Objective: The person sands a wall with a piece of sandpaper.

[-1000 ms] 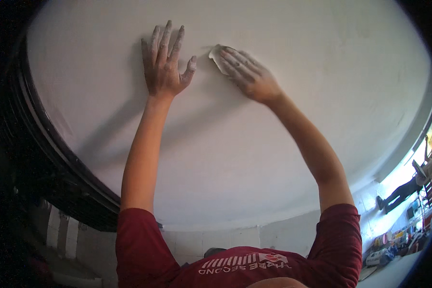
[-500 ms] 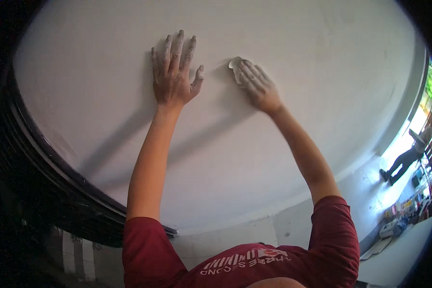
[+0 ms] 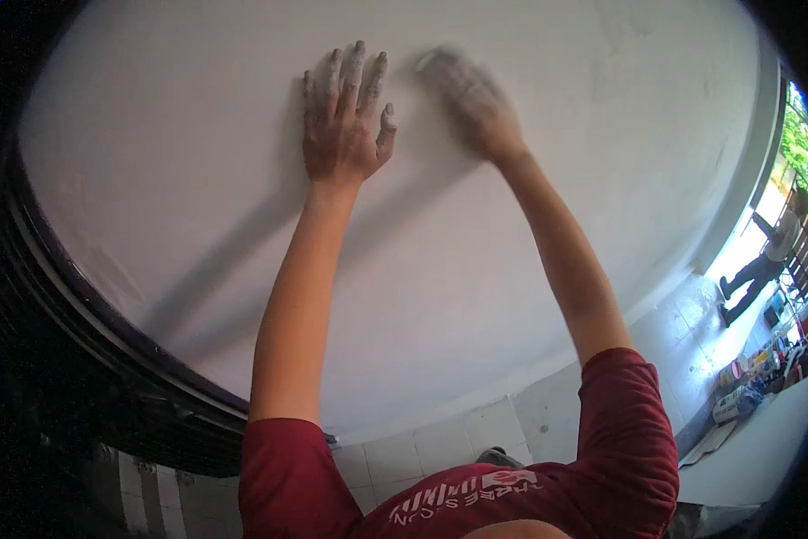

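My left hand (image 3: 343, 126) lies flat on the pale wall (image 3: 512, 269), its dusty fingers spread and holding nothing. To its right, my right hand (image 3: 476, 103) is pressed to the same wall, blurred by motion. Under its fingers is a small whitish sheet, probably sandpaper (image 3: 424, 61), with only an edge showing at the fingertips. White powder coats the fingers of both hands. Both arms reach up from maroon sleeves and cast long shadows down to the left.
A dark ridged frame (image 3: 107, 314) borders the wall at left. Below lies a tiled floor (image 3: 413, 454). At far right another person (image 3: 772, 256) stands by a bright opening, near a cluttered pile of items (image 3: 754, 382) beside a pale flat surface (image 3: 754, 449).
My right hand has slid upward along the wall with the sheet and is now blurred. The left hand appears slightly higher and further right in the view, still flat, as the view shifts.
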Available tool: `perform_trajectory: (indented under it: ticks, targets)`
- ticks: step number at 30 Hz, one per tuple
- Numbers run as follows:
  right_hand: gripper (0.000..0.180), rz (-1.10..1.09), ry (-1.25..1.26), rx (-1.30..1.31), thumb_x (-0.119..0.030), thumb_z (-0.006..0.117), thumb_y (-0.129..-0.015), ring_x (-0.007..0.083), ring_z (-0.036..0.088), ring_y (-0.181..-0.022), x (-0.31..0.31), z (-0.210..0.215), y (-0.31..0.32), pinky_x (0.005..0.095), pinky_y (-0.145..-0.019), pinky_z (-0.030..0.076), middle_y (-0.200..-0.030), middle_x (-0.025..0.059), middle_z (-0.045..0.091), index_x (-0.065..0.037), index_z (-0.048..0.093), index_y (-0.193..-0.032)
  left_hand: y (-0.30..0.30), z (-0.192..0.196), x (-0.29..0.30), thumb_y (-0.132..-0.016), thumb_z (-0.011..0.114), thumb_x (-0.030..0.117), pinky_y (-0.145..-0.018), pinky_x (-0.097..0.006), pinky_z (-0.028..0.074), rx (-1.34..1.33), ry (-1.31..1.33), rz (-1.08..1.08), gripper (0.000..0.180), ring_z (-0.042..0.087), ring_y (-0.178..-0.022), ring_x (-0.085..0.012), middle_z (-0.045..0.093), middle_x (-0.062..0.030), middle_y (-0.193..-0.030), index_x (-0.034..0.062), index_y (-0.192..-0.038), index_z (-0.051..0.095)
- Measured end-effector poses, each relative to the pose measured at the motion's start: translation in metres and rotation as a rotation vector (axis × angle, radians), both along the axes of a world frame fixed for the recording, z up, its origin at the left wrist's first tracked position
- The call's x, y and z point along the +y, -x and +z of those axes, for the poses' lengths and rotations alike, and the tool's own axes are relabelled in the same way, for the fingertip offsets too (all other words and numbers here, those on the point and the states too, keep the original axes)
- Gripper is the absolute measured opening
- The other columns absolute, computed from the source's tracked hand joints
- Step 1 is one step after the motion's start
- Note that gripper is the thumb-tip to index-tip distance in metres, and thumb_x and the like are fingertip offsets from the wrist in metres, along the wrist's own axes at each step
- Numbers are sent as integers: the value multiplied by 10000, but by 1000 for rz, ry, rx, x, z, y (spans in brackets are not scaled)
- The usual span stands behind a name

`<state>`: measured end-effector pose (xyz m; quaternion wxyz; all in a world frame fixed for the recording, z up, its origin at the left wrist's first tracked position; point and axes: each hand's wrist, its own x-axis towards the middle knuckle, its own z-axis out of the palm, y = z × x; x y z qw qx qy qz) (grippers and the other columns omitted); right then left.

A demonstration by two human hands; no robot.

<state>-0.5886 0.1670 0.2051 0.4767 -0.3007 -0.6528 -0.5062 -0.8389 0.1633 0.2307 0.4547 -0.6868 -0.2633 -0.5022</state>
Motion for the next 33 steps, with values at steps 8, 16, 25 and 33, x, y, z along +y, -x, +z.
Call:
perform_trajectory:
  ticks: [8,16,25,33]
  targets:
    - [467,25,-68,410,-54,532,-994,387,452,-1422,12,21,-21,429,-1187,371,-1530,205,482,-15,520,-1459,-2,-6,18,-952,501,361,-1230,-604,237,-15,22,-6,612,321,-1507,-281,342,-18,-1643,260,-1553,443]
    - [508,39,-3,217,-35,563,-923,362,446,-1434,13,10,4,517,-1201,336,-1540,190,478,-33,550,-1431,-4,1,8,-955,488,367,-1237,-595,227,-12,42,13,616,320,-1509,-269,337,-15,-1647,266,-1560,432]
    - [385,90,85,-190,-16,557,-954,348,554,-1330,-15,19,-5,460,-1156,430,-1419,189,590,-54,623,-1331,-5,6,-3,-934,518,341,-1235,-593,245,-13,32,-12,631,328,-1502,-278,343,-16,-1642,264,-1555,437]
    - [308,-37,12,-5,-59,593,-967,359,668,-1147,-26,5,-78,486,-989,529,-1205,199,707,-10,655,-1265,-8,7,-2,-920,531,336,-1222,-603,265,-28,4,-33,635,342,-1491,-301,351,-25,-1636,250,-1544,451]
